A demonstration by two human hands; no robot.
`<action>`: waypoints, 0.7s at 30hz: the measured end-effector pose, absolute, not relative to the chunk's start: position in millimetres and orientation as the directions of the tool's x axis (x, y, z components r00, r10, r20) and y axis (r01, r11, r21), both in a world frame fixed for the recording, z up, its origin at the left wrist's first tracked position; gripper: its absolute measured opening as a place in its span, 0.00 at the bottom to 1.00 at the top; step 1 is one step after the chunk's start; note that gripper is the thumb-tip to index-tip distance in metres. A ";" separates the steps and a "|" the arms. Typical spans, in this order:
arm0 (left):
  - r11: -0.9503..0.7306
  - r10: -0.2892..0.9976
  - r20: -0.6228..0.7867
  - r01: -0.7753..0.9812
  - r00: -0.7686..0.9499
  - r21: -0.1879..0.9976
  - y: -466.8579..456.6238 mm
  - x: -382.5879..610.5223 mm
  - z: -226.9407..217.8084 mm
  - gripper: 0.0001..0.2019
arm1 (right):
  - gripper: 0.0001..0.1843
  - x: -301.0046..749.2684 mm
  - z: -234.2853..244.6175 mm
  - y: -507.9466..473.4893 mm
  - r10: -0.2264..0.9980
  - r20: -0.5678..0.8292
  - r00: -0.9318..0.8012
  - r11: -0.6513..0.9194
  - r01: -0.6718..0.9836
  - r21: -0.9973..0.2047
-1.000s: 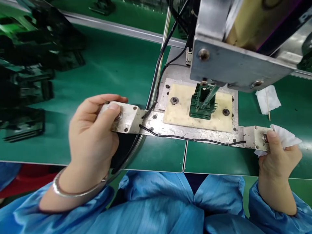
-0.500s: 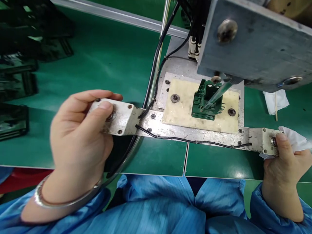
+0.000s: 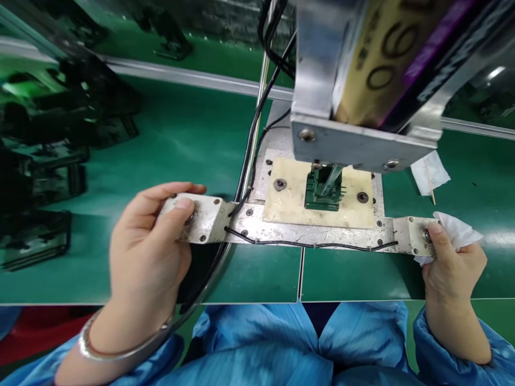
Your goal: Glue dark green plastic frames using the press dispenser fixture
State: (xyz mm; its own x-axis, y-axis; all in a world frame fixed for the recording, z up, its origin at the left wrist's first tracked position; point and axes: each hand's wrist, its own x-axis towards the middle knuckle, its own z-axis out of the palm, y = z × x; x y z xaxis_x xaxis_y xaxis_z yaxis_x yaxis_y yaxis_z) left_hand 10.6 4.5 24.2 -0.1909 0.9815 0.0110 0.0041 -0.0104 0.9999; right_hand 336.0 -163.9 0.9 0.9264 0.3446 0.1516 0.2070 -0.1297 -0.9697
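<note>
My left hand (image 3: pixel 151 246) is wrapped round the left button box (image 3: pixel 207 220) of a metal fixture, its thumb on the round button. At the other end, my right hand (image 3: pixel 454 262) grips the right button box (image 3: pixel 414 236), thumb on its button. A crumpled white wipe (image 3: pixel 456 230) is held between those fingers and the box. Between the hands, a green plastic housing (image 3: pixel 311 198) sits on a cream plate (image 3: pixel 281 206). From the machine head (image 3: pixel 358 142) above, a clear nozzle (image 3: pixel 332 179) slants down to the housing; its tip is hard to make out.
Black cables (image 3: pixel 250 139) and a metal rod run beside the left box. Several dark green parts (image 3: pixel 40 241) stand on the green table (image 3: pixel 181 134) at left. A wooden stick (image 3: pixel 429 182) lies on a white cloth (image 3: pixel 420 174) at right. A gold cartridge (image 3: pixel 370 69) is mounted overhead.
The camera view has shifted, so more of the machine head and cartridge shows and the fixture looks smaller. Both hands keep their hold on the button boxes.
</note>
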 end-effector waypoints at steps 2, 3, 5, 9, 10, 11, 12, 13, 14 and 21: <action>0.003 0.982 -0.002 0.005 -0.187 1.000 4.5 8.9 23.5 0.12 | 0.25 335.7 -0.9 -166.1 0.369 0.157 0.916 -0.161 0.230 -0.960; 0.007 0.983 -0.006 0.005 -0.184 1.000 4.6 8.2 23.2 0.12 | 0.25 335.4 -1.9 -167.0 0.377 0.159 0.912 -0.165 0.235 -0.958; 0.011 0.984 -0.010 0.004 -0.179 1.000 5.0 7.4 22.6 0.12 | 0.25 334.8 -3.6 -167.9 0.388 0.153 0.909 -0.164 0.231 -0.959; 0.027 0.985 -0.026 0.003 -0.170 1.000 6.0 5.8 21.8 0.11 | 0.28 334.7 -7.2 -168.1 0.386 0.112 0.916 -0.182 0.195 -0.964; 0.034 0.985 -0.033 0.005 -0.167 0.999 6.3 5.1 21.6 0.11 | 0.28 334.9 -8.2 -168.2 0.387 0.106 0.916 -0.186 0.190 -0.964; 0.043 0.986 -0.042 0.006 -0.164 0.999 6.5 4.3 21.4 0.11 | 0.28 335.1 -9.1 -168.2 0.390 0.099 0.916 -0.191 0.186 -0.964; 0.053 0.986 -0.051 0.005 -0.161 0.999 6.9 3.3 21.1 0.11 | 0.28 335.1 -9.9 -168.2 0.392 0.095 0.915 -0.197 0.184 -0.963; 0.059 0.985 -0.058 0.004 -0.160 0.998 7.3 2.2 20.7 0.11 | 0.28 335.0 -10.4 -168.1 0.393 0.090 0.915 -0.206 0.183 -0.961; 0.069 0.985 -0.068 0.003 -0.156 0.998 7.7 1.1 20.3 0.11 | 0.28 334.8 -10.6 -167.9 0.392 0.083 0.916 -0.221 0.181 -0.958; 0.084 0.987 -0.083 0.005 -0.140 0.996 12.9 -4.7 15.9 0.12 | 0.32 332.1 -6.5 -165.2 0.375 0.029 0.926 -0.281 0.144 -0.949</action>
State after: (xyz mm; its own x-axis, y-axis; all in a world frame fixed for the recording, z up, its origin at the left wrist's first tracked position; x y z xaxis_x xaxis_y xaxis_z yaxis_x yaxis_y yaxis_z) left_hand -4.7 12.9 15.9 -0.1403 0.9866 -0.0829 0.0054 0.0844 0.9964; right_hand 332.1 -165.2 -6.5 0.9264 0.3755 0.0289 0.1437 -0.2814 -0.9488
